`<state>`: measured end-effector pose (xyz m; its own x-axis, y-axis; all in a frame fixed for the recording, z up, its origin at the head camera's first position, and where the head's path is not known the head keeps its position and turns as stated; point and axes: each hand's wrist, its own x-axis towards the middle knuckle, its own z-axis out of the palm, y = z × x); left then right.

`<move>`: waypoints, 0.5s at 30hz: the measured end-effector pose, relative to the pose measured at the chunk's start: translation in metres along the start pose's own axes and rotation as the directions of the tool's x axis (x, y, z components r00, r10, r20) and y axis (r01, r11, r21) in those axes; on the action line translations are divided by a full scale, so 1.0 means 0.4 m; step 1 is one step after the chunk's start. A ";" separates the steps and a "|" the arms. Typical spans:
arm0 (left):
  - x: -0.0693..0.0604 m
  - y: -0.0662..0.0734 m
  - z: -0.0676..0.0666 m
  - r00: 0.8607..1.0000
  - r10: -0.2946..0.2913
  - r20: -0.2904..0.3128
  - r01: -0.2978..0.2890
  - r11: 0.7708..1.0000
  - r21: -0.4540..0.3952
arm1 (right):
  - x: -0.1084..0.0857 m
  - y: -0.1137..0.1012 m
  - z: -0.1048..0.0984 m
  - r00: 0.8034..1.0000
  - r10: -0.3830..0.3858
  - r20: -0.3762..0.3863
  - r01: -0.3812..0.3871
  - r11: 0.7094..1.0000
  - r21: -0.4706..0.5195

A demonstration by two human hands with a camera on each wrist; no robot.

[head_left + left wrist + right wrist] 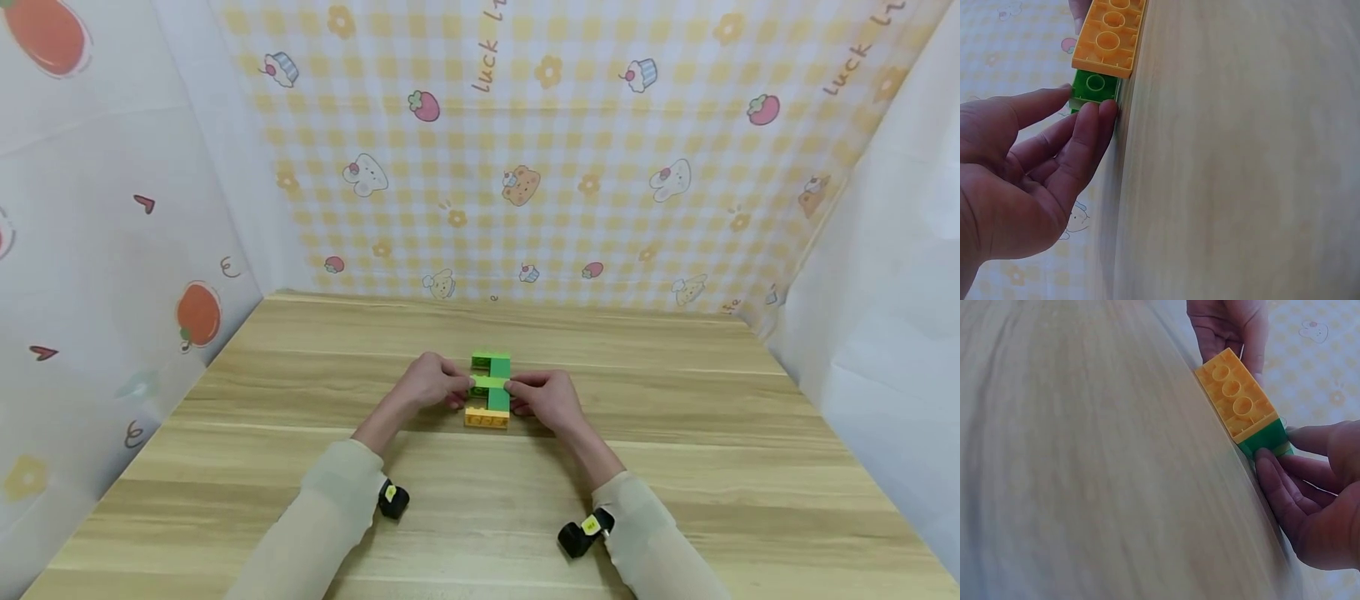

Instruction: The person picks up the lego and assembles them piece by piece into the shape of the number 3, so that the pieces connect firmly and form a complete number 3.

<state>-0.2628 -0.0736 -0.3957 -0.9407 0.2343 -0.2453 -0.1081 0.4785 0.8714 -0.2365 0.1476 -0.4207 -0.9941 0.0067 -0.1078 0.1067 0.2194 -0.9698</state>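
Observation:
An E-shaped build of toy building bricks lies on the table between both hands. Its near bar is an orange brick (pixel 486 418), turned on its side so its hollow underside shows in both wrist views. Dark green bricks (pixel 498 400) form the right side, with a light green brick (pixel 488 382) across the middle and another light green brick (pixel 482 356) at the far end. My left hand (pixel 432 383) pinches the left end of the middle bar between thumb and fingers. From the opposite side, my right hand (pixel 550 398) pinches its right end. Fingers partly hide the bricks.
The wooden table (pixel 480 517) extends around the build. A checked cloth (pixel 585 133) hangs behind it, with pale cloth walls left and right. Black wrist cameras (pixel 393 500) sit on both sleeves.

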 end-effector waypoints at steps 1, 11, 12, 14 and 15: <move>-0.001 0.000 0.000 1.000 -0.003 -0.001 0.003 1.000 0.001 | 0.000 0.000 0.001 1.000 -0.003 0.001 0.003 1.000 -0.002; -0.006 0.005 0.001 1.000 -0.018 0.004 0.018 1.000 -0.001 | -0.002 0.002 0.005 1.000 -0.027 -0.007 0.027 0.999 -0.036; -0.006 0.005 0.003 1.000 -0.024 0.002 0.024 1.000 -0.001 | -0.002 0.003 0.005 1.000 -0.029 -0.006 0.029 0.999 -0.038; -0.007 0.002 0.005 0.999 -0.032 -0.002 0.032 0.999 -0.001 | -0.002 0.005 0.006 1.000 -0.031 -0.002 0.031 0.999 -0.044; -0.007 -0.001 0.006 0.999 -0.035 -0.004 0.035 0.999 -0.001 | -0.002 0.006 0.006 1.000 -0.031 -0.001 0.031 0.998 -0.048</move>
<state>-0.2593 -0.0726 -0.3963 -0.9376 0.2141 -0.2740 -0.1413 0.4856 0.8627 -0.2354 0.1458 -0.4233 -0.9970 0.0003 -0.0774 0.0747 0.2662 -0.9610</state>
